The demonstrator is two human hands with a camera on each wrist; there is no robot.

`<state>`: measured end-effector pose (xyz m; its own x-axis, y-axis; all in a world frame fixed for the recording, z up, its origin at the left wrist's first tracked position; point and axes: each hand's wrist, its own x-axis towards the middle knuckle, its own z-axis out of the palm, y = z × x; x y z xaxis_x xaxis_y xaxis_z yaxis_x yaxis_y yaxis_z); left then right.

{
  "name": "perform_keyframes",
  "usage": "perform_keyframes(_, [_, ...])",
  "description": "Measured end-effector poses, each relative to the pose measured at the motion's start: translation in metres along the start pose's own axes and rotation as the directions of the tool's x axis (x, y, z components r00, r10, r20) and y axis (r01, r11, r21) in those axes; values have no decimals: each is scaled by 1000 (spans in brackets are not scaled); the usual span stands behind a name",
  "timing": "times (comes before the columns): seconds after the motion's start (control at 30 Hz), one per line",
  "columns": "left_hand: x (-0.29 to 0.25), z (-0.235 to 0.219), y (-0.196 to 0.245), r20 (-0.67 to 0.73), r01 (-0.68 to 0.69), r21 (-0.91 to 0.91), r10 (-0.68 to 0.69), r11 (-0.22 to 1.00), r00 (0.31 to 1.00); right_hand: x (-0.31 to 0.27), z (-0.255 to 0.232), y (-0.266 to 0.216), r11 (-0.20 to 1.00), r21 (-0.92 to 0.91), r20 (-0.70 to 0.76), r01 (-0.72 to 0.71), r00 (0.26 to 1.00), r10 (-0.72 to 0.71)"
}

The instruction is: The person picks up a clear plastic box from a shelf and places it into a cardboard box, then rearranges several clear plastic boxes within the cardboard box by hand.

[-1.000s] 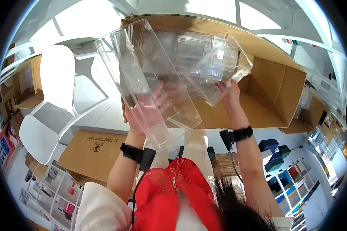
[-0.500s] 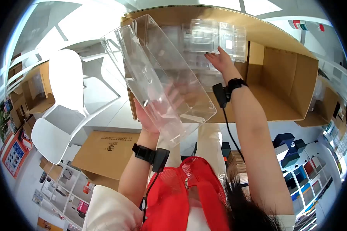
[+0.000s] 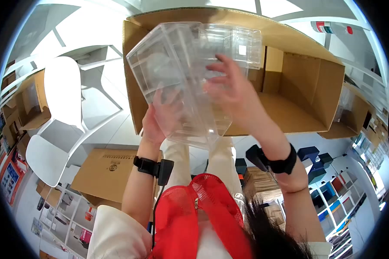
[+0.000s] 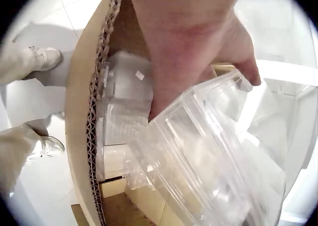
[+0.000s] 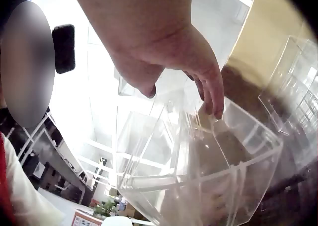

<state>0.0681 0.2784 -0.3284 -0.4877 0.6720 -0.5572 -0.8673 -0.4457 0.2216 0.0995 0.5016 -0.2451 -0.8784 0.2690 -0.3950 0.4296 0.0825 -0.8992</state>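
Two long clear plastic bins [image 3: 177,60], lying side by side or partly nested, are tilted over the left part of a large cardboard box [image 3: 307,95]. My left hand [image 3: 160,116] holds them at the lower left, its spread fingers showing through the plastic; in the left wrist view this hand [image 4: 198,42] is at the edge of the bins [image 4: 198,151]. Over their right side is my right hand [image 3: 233,90], blurred, fingers apart and slightly bent. In the right wrist view, the fingertips of my right hand [image 5: 164,52] are close to the bins' upper edge [image 5: 198,181]; contact cannot be told.
More clear containers [image 3: 246,45] sit inside the box behind the bins. A white chair [image 3: 65,90] stands at the left, above a closed-looking brown carton [image 3: 103,172]. Another open carton [image 3: 348,116] is at the right, and shelves [image 3: 337,190] stand at the lower right.
The second clear piece went from my right hand to beside the bin in my left hand. My right hand moved back left from the containers inside the box.
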Motion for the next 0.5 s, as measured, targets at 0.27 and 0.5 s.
perform_keyframes(0.27, [2,3,-11,56,33,-16,-32,999,998,1,3,-5,940,268,223,-210,963,151])
perform_keyframes(0.5, [-3,-1,-13,62,94,14,-95,995,994,-10,8,10,984,165,88,-67,995,53])
